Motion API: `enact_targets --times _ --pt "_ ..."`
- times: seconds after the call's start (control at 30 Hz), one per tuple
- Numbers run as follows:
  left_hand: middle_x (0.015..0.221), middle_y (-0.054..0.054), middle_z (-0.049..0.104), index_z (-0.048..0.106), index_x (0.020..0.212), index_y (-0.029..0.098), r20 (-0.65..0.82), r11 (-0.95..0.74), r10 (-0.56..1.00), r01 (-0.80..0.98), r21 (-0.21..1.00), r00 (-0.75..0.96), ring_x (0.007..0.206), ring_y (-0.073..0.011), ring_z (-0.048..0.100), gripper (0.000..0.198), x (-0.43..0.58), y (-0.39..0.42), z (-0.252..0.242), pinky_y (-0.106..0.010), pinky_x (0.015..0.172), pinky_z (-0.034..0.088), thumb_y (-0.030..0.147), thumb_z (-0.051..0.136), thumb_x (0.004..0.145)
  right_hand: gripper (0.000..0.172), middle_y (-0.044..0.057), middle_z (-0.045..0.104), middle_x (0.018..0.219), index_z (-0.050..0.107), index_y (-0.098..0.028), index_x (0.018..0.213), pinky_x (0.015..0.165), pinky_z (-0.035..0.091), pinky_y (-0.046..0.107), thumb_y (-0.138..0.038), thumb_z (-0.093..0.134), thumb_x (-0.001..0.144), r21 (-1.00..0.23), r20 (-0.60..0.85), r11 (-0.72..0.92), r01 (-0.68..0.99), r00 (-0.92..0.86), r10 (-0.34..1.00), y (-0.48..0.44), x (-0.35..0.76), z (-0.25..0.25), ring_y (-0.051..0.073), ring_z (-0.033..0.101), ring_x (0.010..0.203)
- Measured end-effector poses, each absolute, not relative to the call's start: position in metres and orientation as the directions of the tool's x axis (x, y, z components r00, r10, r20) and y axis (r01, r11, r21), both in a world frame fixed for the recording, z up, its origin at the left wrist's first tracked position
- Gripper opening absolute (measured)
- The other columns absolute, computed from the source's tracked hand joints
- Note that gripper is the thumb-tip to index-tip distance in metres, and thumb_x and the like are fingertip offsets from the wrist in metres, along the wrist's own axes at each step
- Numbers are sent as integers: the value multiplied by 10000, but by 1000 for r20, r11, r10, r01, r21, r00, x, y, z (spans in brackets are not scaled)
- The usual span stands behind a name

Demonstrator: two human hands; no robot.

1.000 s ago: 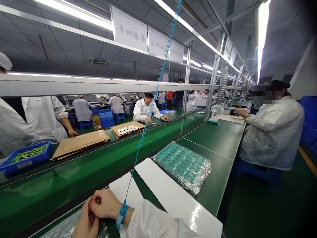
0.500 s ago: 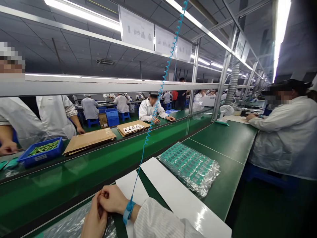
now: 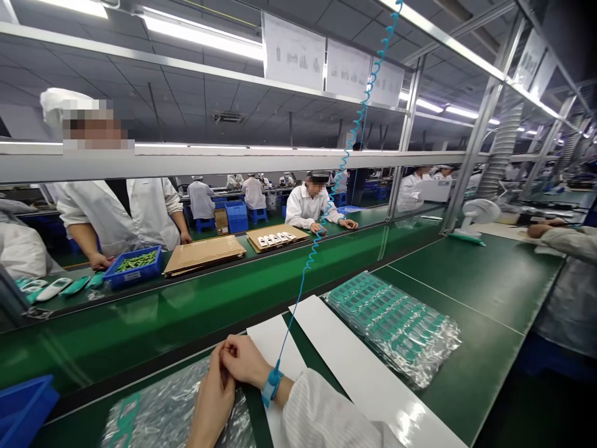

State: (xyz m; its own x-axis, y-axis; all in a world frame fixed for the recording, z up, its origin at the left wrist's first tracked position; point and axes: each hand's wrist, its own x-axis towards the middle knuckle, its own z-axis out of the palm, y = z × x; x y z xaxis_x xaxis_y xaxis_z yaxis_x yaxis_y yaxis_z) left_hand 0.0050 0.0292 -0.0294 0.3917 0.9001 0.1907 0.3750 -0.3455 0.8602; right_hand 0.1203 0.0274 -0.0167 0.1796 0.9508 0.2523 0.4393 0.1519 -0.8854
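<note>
My left hand [image 3: 213, 393] and my right hand [image 3: 246, 362] meet over the near edge of the bench, fingers curled and pressed together. Whatever lies between the fingers, if anything, is hidden. A blue wrist strap [image 3: 271, 384] with a coiled cord [image 3: 305, 274] rising from it circles my right wrist. Beneath the hands lies a clear plastic bag [image 3: 168, 398], with a green piece showing at its left end. White sheets [image 3: 359, 354] lie to the right of my hands. Beyond them is a bagged batch of green frame-shaped parts [image 3: 392, 317].
A blue bin [image 3: 28, 407] stands at lower left. Across the green conveyor [image 3: 186, 311] are a blue tray [image 3: 156, 264] of green parts, cardboard [image 3: 205, 254] and several white pieces on more cardboard. A small fan [image 3: 480, 211] stands at right. Co-workers sit or stand around.
My view has turned left, so the scene shifts right and the blue bin comes into view at lower left. My hands stay together in much the same pose.
</note>
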Motion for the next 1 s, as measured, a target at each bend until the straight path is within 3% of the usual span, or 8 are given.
enact_targets --times 0.5,0.83,1.0 --pt "1163 -158 644 305 1394 170 177 -349 892 386 854 415 1008 -311 642 566 5 28 -29 -432 845 499 317 378 852 169 -59 470 554 461 -180 619 479 303 168 -91 529 745 -894 239 150 422 168 956 27 121 -17 83 456 525" --pt "867 -94 691 314 1392 161 207 -373 891 390 842 404 763 -282 676 552 6 23 -21 -410 762 526 288 383 859 182 -55 474 571 447 -181 612 511 311 180 -102 528 755 -890 266 179 419 158 951 30 122 -22 89 452 553" --pt "1022 -133 683 315 1396 167 192 -357 893 382 853 406 905 -295 671 558 6 24 -25 -399 778 521 263 380 851 182 -58 465 570 438 -184 616 513 310 185 -109 520 760 -891 277 193 412 155 948 30 122 -24 88 443 547"
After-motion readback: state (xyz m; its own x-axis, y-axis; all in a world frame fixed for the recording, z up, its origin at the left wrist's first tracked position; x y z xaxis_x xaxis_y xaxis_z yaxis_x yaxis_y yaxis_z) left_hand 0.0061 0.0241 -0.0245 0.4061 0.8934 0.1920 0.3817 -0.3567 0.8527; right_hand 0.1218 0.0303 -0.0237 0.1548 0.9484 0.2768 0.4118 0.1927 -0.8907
